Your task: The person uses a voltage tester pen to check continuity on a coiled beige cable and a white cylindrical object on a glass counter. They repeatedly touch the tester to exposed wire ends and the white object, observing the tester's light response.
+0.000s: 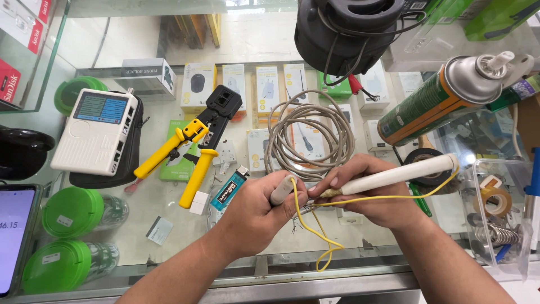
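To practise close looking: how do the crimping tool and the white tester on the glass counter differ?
The crimping tool is black with yellow handles, long and two-armed; the tester is a white boxy slab with a small screen. The crimping tool lies straight on the glass counter; the tester sits on a black pouch. Both lie left of the hands, untouched.

Both forearms angle inward — left hand fisted, right hand pinching — knuckles nearly touching.
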